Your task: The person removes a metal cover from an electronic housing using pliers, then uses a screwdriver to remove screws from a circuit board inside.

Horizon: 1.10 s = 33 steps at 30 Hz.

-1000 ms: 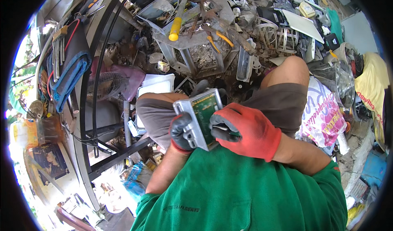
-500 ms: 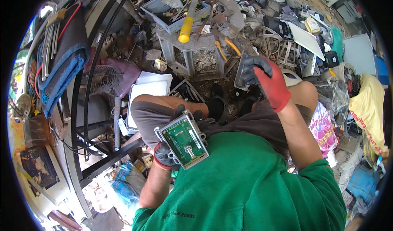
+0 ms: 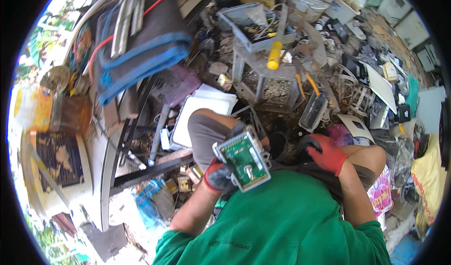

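My left hand (image 3: 220, 176), in a red and black glove, grips a grey metal housing (image 3: 269, 177) by its side, above my lap. A green circuit board (image 3: 239, 154) sits in the housing, with a metal shaft (image 3: 249, 171) standing up from it. My right hand (image 3: 325, 153), gloved likewise, is over my thigh at the right. Its dark fingers are loosely bent, and nothing shows in them. Beyond it, beside the stand, lies a shallow grey rectangular cover (image 3: 314, 113).
Ahead stands a low grey stand (image 3: 261, 66) with a yellow-handled tool (image 3: 274, 56) and orange-handled pliers (image 3: 306, 83). Behind is a blue-grey bin (image 3: 235, 23) of scrap. Left are a folded dark mat (image 3: 155, 39) and black metal frame (image 3: 141, 178). Scrap electronics cover the right.
My right hand has come down from beside the grey cover to over my thigh, uncovering the cover. The left hand still holds the housing. The whole view has shifted leftward.
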Available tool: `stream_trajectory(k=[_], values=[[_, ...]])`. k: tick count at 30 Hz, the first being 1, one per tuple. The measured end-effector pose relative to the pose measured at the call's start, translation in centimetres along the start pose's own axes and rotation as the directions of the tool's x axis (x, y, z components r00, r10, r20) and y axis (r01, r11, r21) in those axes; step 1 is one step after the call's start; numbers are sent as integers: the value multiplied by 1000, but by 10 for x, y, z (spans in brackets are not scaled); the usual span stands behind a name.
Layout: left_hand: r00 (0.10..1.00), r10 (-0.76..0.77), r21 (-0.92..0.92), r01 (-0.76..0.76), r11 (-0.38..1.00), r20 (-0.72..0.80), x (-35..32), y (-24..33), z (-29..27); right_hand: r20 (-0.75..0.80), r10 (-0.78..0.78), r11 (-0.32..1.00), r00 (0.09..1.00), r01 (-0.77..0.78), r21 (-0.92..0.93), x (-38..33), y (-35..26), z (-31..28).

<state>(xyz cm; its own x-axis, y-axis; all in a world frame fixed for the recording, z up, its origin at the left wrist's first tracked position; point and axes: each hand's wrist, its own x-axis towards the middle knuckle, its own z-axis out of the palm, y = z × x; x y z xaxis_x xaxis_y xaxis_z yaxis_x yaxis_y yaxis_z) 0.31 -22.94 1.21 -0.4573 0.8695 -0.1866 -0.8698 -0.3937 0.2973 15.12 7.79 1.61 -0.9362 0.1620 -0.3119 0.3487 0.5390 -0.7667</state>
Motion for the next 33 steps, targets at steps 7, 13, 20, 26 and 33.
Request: stream_trajectory(k=[7, 13, 20, 26, 33], values=[[983, 121, -12, -120, 993, 138, 15, 18, 34, -67, -228, 965, 971, 235, 113, -6, -50, -2], [979, 100, 36, -108, 993, 178, 10, 20, 36, -32, -296, 951, 955, 297, 90, -15, -56, 2], [963, 130, 100, -157, 982, 235, 12, 19, 49, -43, -319, 941, 947, 322, 108, -16, -61, -1], [993, 83, 30, -86, 996, 81, 11, 19, 29, -14, -324, 941, 946, 324, 96, -14, -66, 2], [988, 106, -4, -107, 994, 113, -12, 21, 48, -82, -221, 928, 972, 235, 289, -11, -121, -27]])
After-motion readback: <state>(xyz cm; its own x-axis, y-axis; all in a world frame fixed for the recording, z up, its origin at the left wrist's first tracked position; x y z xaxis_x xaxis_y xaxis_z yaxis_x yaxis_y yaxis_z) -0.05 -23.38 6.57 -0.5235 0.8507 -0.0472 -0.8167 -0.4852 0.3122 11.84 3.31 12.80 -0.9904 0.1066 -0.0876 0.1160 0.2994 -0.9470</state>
